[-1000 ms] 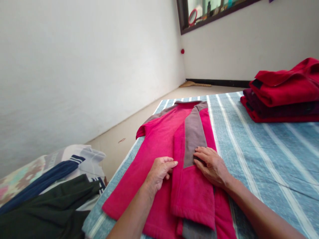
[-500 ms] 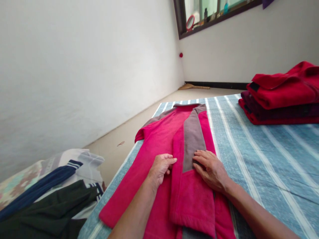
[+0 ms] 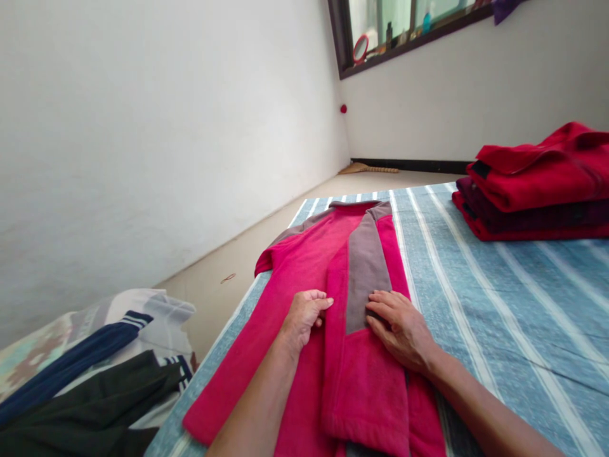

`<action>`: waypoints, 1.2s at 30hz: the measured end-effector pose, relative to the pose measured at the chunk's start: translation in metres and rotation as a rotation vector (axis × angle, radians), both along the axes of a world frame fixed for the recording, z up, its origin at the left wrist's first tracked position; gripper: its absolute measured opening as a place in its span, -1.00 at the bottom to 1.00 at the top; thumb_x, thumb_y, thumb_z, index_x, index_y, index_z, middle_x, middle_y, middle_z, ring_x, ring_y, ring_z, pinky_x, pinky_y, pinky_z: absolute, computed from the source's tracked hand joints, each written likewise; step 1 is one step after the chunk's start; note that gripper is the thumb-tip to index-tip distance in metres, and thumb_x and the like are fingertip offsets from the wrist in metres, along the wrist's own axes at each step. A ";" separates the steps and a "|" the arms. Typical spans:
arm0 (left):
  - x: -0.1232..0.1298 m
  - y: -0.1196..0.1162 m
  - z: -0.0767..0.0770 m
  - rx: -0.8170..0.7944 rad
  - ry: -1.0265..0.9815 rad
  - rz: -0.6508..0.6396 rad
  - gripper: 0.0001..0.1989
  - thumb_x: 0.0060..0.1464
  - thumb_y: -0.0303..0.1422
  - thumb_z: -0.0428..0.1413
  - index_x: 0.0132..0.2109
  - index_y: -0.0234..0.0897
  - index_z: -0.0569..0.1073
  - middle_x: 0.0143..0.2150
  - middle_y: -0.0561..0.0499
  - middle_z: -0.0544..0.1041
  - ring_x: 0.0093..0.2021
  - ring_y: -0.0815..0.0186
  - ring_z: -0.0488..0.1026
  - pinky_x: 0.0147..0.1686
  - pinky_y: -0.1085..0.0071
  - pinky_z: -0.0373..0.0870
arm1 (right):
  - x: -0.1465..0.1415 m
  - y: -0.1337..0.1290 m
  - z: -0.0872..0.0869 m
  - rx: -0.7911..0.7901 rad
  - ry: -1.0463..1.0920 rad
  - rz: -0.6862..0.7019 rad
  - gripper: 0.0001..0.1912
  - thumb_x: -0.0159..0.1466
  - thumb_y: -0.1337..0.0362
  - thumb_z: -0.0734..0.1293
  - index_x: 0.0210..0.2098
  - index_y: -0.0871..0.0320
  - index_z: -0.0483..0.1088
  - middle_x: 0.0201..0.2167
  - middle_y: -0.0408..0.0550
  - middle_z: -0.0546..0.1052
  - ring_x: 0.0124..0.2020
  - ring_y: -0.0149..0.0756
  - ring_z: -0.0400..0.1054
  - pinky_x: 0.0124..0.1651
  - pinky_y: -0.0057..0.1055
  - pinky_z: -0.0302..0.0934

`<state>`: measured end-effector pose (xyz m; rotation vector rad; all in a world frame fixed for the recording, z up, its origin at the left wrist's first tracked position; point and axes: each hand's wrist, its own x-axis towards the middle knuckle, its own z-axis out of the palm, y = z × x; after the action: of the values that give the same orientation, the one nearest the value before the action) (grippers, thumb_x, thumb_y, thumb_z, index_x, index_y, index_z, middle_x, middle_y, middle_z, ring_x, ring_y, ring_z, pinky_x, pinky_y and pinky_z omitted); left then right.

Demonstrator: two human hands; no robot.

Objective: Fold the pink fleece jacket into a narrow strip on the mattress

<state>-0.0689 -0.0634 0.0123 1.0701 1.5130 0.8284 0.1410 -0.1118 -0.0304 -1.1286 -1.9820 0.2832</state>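
1. That pink-and-grey top [image 3: 304,260] is lying where it was a moment ago, spread over the blue striped sheet [image 3: 457,317], collar at the far end and one sleeve [image 3: 368,393] laid lengthwise down its right side.
2. The left hand [image 3: 302,317] has hardly budged: fingers curled in, thumb tip right at the sleeve's inner edge. I can't tell whether any cloth is pinched there.
3. The right hand [image 3: 402,330] still rests palm down, open with the fingers loosely bent, across the sleeve where its grey panel meets the pink.
4. What has changed is mostly the view: the hands and top sit slightly further left than before, and less of the grey patch [image 3: 364,450] shows below the sleeve's near end.
5. More of the purple cloth [image 3: 505,9] has come in beside the window [image 3: 406,22].
6. The red and dark purple folded stack [image 3: 537,184] stays on the sheet, well off to the right; the loose clothes [image 3: 95,393] stay heaped at the left.
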 end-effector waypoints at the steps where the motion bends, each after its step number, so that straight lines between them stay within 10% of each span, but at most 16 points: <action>1: 0.000 0.000 0.000 0.001 -0.007 -0.004 -0.80 -0.31 -0.33 0.23 -0.49 -0.31 0.38 -0.67 0.19 0.31 -0.70 0.53 0.15 -0.72 0.58 0.00 | 0.000 0.000 0.000 -0.002 0.003 -0.001 -0.84 0.30 0.34 0.25 -0.17 0.15 0.44 -0.08 0.05 0.52 0.01 -0.11 0.36 0.07 -0.09 0.18; 36: -0.004 0.001 -0.008 -0.029 -0.052 -0.033 -0.76 -0.29 -0.30 0.27 -0.46 -0.33 0.40 -0.64 0.16 0.36 -0.69 0.51 0.23 -0.69 0.58 0.11 | -0.004 -0.002 0.005 0.025 -0.011 -0.041 -0.85 0.31 0.33 0.23 -0.20 0.13 0.43 -0.10 0.05 0.52 0.02 -0.11 0.36 0.13 -0.04 0.13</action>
<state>-0.0733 -0.0626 0.0045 1.0413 1.4560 0.8035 0.1373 -0.1141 -0.0253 -1.1564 -1.9642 0.2307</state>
